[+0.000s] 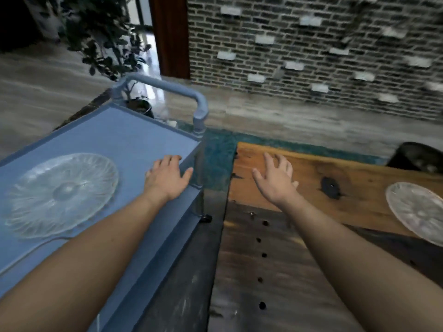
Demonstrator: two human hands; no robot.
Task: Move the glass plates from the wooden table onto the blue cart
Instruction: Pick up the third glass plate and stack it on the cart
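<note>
- While both hands are empty, one plate (61,196) is seen lying flat on the cart (134,140) at the left, and a second plate (418,210) is seen on the table (359,178) at the far right, partly cut off by the edge of the view.
- The left hand (167,179) is held open with the fingers spread, over the right side of the cart near its rim; nothing is gripped by it, and it cannot be told if the cart is touched.
- The right hand (275,179) is also held open and empty, palm down, over the left end of the table, well apart from the second plate.
- The step in hand is judged to be a reach to the right for the plate left on the table.
- The plate is best picked up with both hands, one at each side of its rim, because glass is slippery and heavy.
- Fingers should be slid under the rim so the plate is lifted, not dragged over the rough wood.
- The plate should be kept level while it is carried across the gap between table and cart.
- The handle (167,88) at the far end of the cart should be kept clear of.
- A bare spot on the cart, near or far of the first plate, should be picked, so that glass is not knocked on glass.
- The plate should be set down softly and let go only when it rests flat.
- A dark bin (417,158) is seen beyond the table at the far right; it is not needed.
</note>
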